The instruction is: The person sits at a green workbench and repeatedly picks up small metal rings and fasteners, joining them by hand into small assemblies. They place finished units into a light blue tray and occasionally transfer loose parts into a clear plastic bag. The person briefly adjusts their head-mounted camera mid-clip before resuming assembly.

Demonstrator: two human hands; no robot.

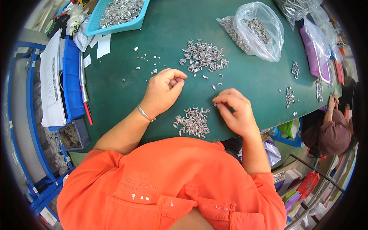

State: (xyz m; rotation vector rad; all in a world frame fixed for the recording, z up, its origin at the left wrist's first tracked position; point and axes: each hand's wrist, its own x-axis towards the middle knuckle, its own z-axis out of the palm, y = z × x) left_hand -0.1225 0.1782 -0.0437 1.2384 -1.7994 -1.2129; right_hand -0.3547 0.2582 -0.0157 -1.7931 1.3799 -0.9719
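Observation:
My left hand (pixel 165 90), with a silvery bangle (pixel 145 113) at its wrist, is over the green table with its fingers curled closed. Whatever those fingers may hold is hidden. Across from it, my right hand (pixel 235 111) pinches a tiny silvery curved metal piece (pixel 215 104) between thumb and forefinger. Beyond both hands lies a loose pile of small silvery C-shaped metal pieces (pixel 203 56), with a few strays on its near side. A second pile of similar pieces (pixel 193 122) lies between my forearms, close to my body.
A turquoise basket (pixel 136 25) of silvery pieces stands far left. Beside a blue bin (pixel 74 92) lies a red-tipped rod (pixel 85 96). Clear bags (pixel 274 50) of pieces are far right, near a purple basket (pixel 312 53). Another person (pixel 331 126) works at the right edge.

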